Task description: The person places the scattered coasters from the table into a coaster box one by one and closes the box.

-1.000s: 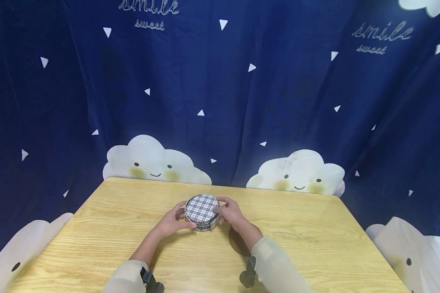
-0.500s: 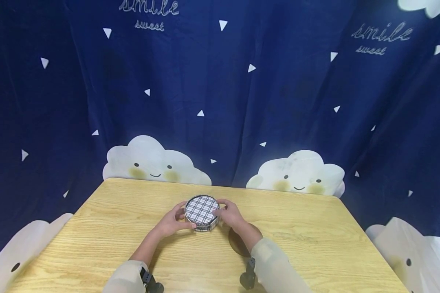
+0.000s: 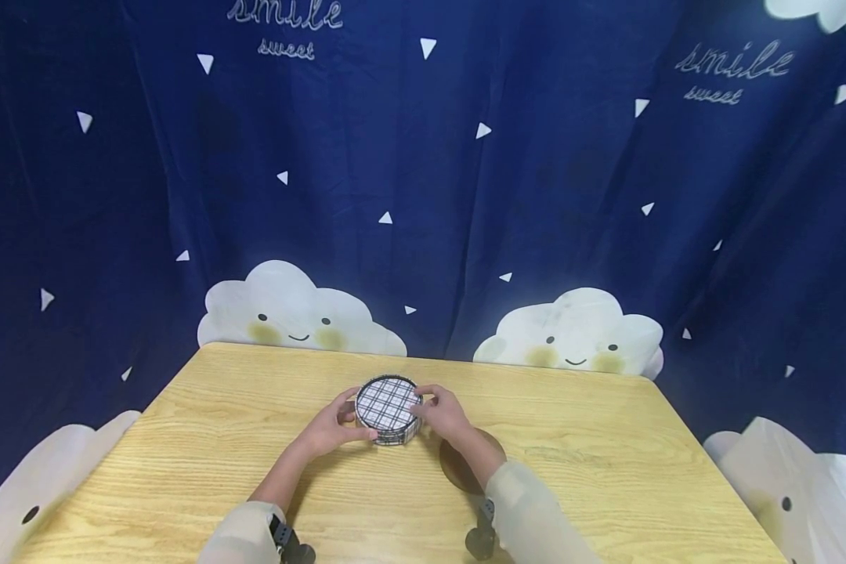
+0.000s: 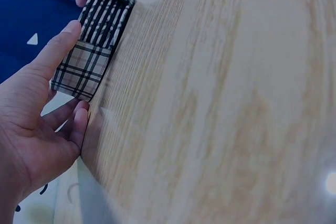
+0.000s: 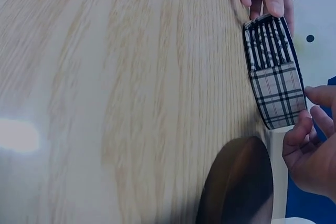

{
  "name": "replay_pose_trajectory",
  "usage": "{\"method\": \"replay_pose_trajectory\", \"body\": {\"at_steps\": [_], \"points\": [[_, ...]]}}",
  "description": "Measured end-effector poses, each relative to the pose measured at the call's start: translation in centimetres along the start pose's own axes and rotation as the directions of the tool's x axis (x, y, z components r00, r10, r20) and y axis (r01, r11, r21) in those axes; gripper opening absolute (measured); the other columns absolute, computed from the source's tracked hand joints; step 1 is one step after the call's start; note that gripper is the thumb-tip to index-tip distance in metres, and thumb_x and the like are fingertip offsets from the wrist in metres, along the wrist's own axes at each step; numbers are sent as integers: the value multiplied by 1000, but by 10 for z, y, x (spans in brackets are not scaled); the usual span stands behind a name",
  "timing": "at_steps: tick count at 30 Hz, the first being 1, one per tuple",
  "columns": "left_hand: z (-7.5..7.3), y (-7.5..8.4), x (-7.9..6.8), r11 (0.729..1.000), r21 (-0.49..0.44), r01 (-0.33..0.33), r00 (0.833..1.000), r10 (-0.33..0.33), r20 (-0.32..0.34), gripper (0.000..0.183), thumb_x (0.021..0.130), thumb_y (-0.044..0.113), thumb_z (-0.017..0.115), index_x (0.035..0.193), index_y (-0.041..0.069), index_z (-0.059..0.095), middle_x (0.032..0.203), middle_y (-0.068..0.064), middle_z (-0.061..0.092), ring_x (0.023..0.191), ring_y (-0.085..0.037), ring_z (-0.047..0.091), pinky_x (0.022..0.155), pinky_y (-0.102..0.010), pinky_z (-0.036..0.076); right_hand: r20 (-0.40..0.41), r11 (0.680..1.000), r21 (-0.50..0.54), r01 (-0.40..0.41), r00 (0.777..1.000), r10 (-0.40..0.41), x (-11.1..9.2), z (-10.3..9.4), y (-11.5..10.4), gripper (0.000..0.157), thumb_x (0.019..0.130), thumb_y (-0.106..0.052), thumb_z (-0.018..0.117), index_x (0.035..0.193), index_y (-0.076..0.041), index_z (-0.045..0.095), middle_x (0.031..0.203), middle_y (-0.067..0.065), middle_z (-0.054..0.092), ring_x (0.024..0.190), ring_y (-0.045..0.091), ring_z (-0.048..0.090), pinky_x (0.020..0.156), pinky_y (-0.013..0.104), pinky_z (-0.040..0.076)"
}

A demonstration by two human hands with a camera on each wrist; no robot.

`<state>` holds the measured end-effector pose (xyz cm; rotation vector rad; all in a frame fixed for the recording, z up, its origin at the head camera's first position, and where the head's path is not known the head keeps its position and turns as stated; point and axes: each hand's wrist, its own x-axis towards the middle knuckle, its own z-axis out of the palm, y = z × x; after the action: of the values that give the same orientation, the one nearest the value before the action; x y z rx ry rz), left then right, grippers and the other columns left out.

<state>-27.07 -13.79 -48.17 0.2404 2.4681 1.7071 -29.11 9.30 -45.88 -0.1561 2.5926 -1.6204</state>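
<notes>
A round plaid coaster holder sits on the table between the hands. Black-and-white coasters show stacked in its front slot, and the top coaster lies face up inside the dark rim. The left hand grips the holder's left side, thumb at the front and fingers around the far side. At the right edge is the right hand, its thumb on the top coaster and its bent forefinger at the rim. In the right wrist view its fingertips meet the holder's upper corner.
A dark brown round object lies on the table, partly hidden beneath the right forearm. The light wooden table extends to both sides. Behind it hangs a dark blue curtain printed with clouds and triangles.
The top coaster has settled lower, so more of the dark rim shows around it. The right forefinger has shifted slightly inward over the rim. The left hand has stayed in place.
</notes>
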Motion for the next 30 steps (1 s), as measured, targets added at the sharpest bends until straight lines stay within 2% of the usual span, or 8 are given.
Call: {"method": "replay_pose_trajectory", "body": {"at_steps": [6,11,15,20,22,25,30], "points": [[-1,0,1,1000,2,-18,1000,18,17,95,71,25,82,147,9,26,139,-25,45,125,-43,46,97,-50,48,1,998,-44,43,999,-43,-1,-10,6,36,84,-16,66,117,-4,60,79,9,61,65,19,57,50,23,44],[-1,1,1,1000,2,-12,1000,12,15,94,71,24,82,146,10,27,138,-25,46,125,-43,45,98,-51,47,10,985,-143,95,995,-94,-7,-23,10,33,86,-19,65,116,-4,61,79,7,59,58,11,52,50,23,44],[-1,0,1,1000,14,-13,1000,12,10,94,70,25,82,146,11,28,137,-24,47,124,-42,47,97,-50,47,43,955,-254,154,988,-148,-17,-34,11,28,87,-17,63,111,-3,62,76,5,59,52,9,50,52,24,45],[0,-1,0,999,38,-6,1000,6,1,94,70,27,83,146,12,29,137,-23,48,122,-40,49,95,-49,48,77,880,-410,239,971,-227,-29,-47,16,21,85,-16,64,102,-4,65,79,6,61,66,14,55,60,29,47],[-1,-2,0,999,44,5,1000,-5,-2,94,69,29,83,146,13,30,136,-23,48,122,-40,49,95,-49,48,85,844,-471,258,965,-248,-33,-51,18,20,84,-17,65,100,-5,66,83,6,60,74,15,55,63,30,48],[-1,-2,0,999,45,5,1000,-5,2,94,69,29,83,146,14,30,136,-23,48,122,-40,48,95,-50,48,103,792,-539,286,956,-275,-38,-56,22,22,83,-21,66,99,-6,68,85,7,59,77,17,55,66,31,48],[-2,-1,1,998,56,-6,1000,6,1,94,70,28,83,146,12,30,137,-24,48,121,-41,48,95,-50,48,155,671,-652,353,928,-338,-48,-62,27,33,80,-35,69,99,-8,68,89,6,60,80,17,52,67,36,47]]}}
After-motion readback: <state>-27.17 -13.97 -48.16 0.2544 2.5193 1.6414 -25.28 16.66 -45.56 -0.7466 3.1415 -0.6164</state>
